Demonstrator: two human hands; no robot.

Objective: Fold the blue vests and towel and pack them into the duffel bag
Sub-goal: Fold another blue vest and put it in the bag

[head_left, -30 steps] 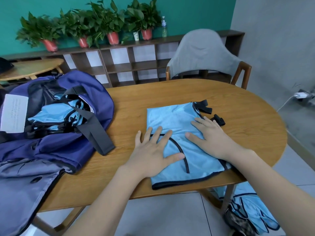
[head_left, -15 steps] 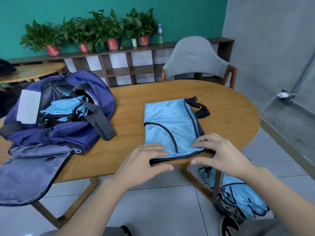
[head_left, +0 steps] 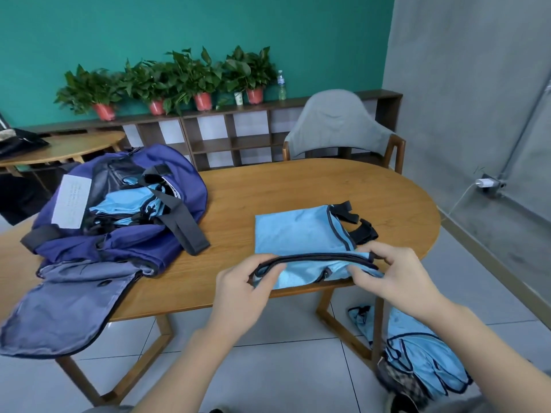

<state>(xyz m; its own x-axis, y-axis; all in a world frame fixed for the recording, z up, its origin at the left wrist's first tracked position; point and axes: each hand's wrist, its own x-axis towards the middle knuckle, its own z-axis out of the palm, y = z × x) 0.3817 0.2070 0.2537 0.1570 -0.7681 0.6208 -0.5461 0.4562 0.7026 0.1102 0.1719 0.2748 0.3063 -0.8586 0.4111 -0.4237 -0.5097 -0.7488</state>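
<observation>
A light blue vest (head_left: 298,234) with black trim lies folded on the wooden table (head_left: 298,189), its near edge lifted off the surface. My left hand (head_left: 241,284) pinches that edge at its left corner. My right hand (head_left: 393,272) pinches it at the right corner. Black straps stick out at the vest's far right. The open navy duffel bag (head_left: 119,228) sits on the table's left side with several folded blue vests (head_left: 128,204) inside. More blue vests (head_left: 417,359) lie in a pile on the floor at lower right.
The bag's grey flap (head_left: 65,308) hangs over the table's near edge. A grey chair (head_left: 337,126) stands behind the table. A shelf with potted plants (head_left: 179,81) runs along the green wall. A second small table (head_left: 59,147) is at far left.
Both hands slid from pressing flat on the vest to its near edge, gripped it and raised it off the table. My view pulled back and higher.
</observation>
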